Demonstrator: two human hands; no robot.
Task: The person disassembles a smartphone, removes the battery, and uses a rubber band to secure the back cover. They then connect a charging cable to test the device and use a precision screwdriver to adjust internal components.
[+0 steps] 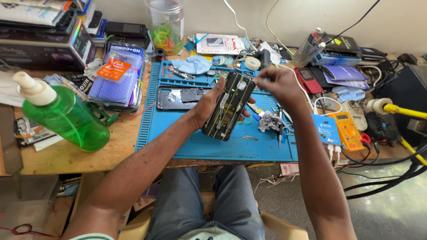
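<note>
1. The opened phone (pixel 229 106) sits tilted above the blue mat (pixel 191 144), gripped from beneath by the left hand (pixel 209 104), whose fingers wrap its edges.
2. The right hand (pixel 278 84) hovers at the phone's top corner, fingertips pinched together; whether they hold a small part is too fine to tell.
3. Done well, this calls for a steady left grip and small, light moves at that corner, judging by the exposed insides.
4. A detached back cover (pixel 178 98) lies on the mat just beside the left hand.
5. A clear jar (pixel 165 24) at the back of the surface (pixel 66 155) holds coloured rubber bands.
6. A green pump bottle (pixel 62 114) lies tilted on the left, holding green liquid.
7. A clear cup (pixel 307 51) holds pens.
</note>
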